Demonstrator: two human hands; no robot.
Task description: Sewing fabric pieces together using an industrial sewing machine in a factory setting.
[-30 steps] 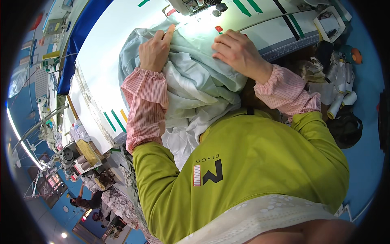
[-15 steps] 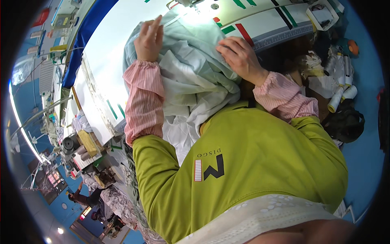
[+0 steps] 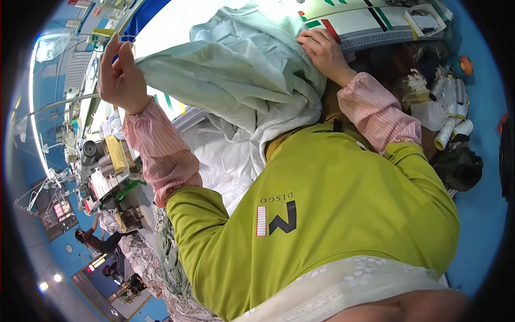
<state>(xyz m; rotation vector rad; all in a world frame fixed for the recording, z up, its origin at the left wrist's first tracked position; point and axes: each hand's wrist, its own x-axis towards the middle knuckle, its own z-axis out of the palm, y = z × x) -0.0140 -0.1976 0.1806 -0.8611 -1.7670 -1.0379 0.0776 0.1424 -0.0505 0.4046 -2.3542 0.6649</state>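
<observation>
A pale green cloth (image 3: 241, 75) lies bunched over the front edge of the white work table (image 3: 182, 21) and hangs down toward my lap. My left hand (image 3: 122, 78) is raised at the left, out past the table's front edge. One side of the cloth stretches taut to this hand, which grips it on its inner side, fingertips pointing up. My right hand (image 3: 326, 53) is at the cloth's right edge on the table front, its fingers bent together over the fabric. The cloth's underside is hidden.
A ruler strip (image 3: 375, 38) runs along the table edge. At the right are a white box (image 3: 425, 20) of small items, thread cones (image 3: 446, 133) and a dark bag (image 3: 457, 167). White fabric (image 3: 220, 155) lies below the cloth. A person (image 3: 96, 240) works far left.
My left hand has moved left, off the table, drawing the side of the cloth out with it. My right hand has shifted slightly right and stays at the cloth's edge.
</observation>
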